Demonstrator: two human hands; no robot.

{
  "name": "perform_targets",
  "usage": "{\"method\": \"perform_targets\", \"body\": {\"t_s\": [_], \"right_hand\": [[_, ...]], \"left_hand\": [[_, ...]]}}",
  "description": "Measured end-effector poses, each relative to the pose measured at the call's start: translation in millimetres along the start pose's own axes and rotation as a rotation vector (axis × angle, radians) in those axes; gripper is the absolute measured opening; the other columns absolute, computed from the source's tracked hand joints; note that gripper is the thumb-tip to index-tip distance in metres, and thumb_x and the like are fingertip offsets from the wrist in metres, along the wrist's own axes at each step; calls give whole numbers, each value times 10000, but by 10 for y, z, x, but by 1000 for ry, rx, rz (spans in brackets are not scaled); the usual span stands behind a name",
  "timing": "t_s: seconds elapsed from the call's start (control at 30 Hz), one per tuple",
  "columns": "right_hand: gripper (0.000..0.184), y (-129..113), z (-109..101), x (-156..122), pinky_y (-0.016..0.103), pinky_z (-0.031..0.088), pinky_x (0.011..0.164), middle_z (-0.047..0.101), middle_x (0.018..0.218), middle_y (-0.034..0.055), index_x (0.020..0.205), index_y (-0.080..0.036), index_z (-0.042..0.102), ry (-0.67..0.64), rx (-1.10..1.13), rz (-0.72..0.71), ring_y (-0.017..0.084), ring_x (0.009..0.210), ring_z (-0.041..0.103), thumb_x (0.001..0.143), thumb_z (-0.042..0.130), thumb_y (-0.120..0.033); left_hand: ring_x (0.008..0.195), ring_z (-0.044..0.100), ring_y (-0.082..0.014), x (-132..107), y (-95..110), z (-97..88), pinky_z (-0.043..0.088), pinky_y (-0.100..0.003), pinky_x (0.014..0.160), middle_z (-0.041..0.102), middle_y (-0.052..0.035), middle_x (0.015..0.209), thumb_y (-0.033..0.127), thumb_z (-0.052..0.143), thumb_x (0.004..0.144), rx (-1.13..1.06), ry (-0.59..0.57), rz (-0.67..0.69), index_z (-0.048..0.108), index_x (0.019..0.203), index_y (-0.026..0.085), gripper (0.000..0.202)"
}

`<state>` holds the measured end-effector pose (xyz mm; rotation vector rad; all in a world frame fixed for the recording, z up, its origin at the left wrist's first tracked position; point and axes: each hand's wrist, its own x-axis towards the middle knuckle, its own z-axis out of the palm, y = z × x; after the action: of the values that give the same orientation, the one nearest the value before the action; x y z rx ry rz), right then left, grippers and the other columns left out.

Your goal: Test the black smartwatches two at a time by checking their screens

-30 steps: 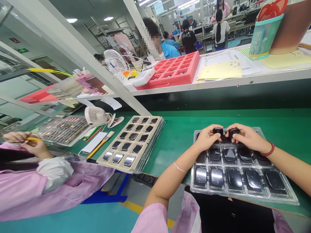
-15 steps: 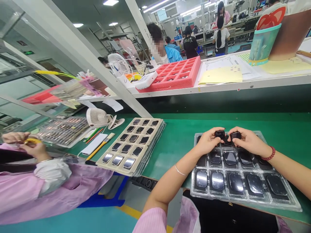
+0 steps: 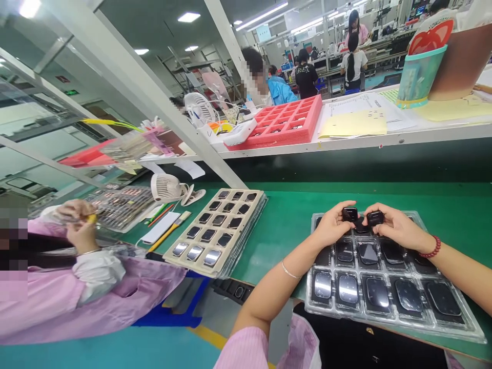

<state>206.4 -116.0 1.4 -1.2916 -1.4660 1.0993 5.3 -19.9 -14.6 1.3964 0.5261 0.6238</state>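
My left hand [image 3: 333,224] and my right hand [image 3: 395,226] hover close together over a clear plastic blister tray [image 3: 384,320]. Each pinches a small glossy black watch-like device between fingers and thumb: one in my left hand [image 3: 350,214], one in my right [image 3: 375,218]. The two devices sit a short way apart. Several similar black devices with shiny screens, such as one [image 3: 348,289], lie in the tray's pockets. My hands hide the tray's far middle pockets.
A green workbench [image 3: 277,246] holds a stack of beige trays [image 3: 188,267] with black devices and a small white fan [image 3: 166,187]. A co-worker's hands [image 3: 79,220] hold something yellow at the left. A red foam tray [image 3: 280,123] sits on the white shelf [image 3: 346,146] above.
My hands still hold the devices in nearly the same pose. The whole view has shifted slightly, and the co-worker's hands now sit higher and further right.
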Motion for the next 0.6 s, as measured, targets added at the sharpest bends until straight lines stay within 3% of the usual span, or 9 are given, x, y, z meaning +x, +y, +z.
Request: {"method": "perform_targets", "body": {"t_s": [0.1, 0.2, 0.3, 0.43, 0.5, 0.6], "right_hand": [[333, 4, 5, -2, 326, 503, 653, 705, 965, 40, 1066, -221, 611, 6, 21, -14, 180, 716, 619, 735, 606, -191], [336, 24, 10, -8, 335, 527, 641, 710, 956, 40, 1084, -221, 611, 17, 21, -23, 185, 695, 629, 749, 616, -203], [320, 60, -8, 1, 346, 545, 612, 727, 903, 41, 1083, -231, 623, 40, 3, -26, 205, 661, 647, 765, 644, -251], [330, 133, -62, 18, 361, 571, 623, 758, 985, 82, 1077, -246, 645, 59, 28, -15, 242, 730, 684, 776, 718, -363], [379, 176, -87, 34, 363, 580, 623, 762, 1026, 99, 1125, -241, 654, 62, 67, 24, 229, 714, 673, 807, 733, -431], [479, 160, -110, 61, 365, 605, 648, 757, 1115, 114, 1235, -255, 662, 67, 262, 108, 230, 761, 690, 858, 689, -550]], "left_hand": [[787, 673, -113, 37, -6, -21, 494, -224, 719, 715, -35, 978, 44, 670, 568, -109, 28, -39, 504, 1291, 188, 756], [503, 562, -59, 22, 148, -18, 332, -169, 473, 687, 7, 829, 56, 645, 504, -263, -42, -145, 496, 1207, 181, 730], [394, 487, -54, -165, 519, 109, 288, -177, 405, 677, 10, 763, 94, 705, 513, -395, -344, -214, 517, 1163, 191, 683], [490, 594, -138, -593, 1091, 472, 480, -280, 502, 712, -59, 830, 198, 816, 532, -435, -948, -295, 562, 1189, 160, 705], [587, 648, -168, -737, 1310, 630, 519, -298, 562, 690, -61, 846, 254, 831, 547, -396, -1012, -344, 622, 1114, 135, 616], [659, 683, -195, -816, 1497, 743, 552, -311, 609, 672, -46, 831, 284, 866, 531, -340, -1011, -360, 646, 961, 159, 500]]}}
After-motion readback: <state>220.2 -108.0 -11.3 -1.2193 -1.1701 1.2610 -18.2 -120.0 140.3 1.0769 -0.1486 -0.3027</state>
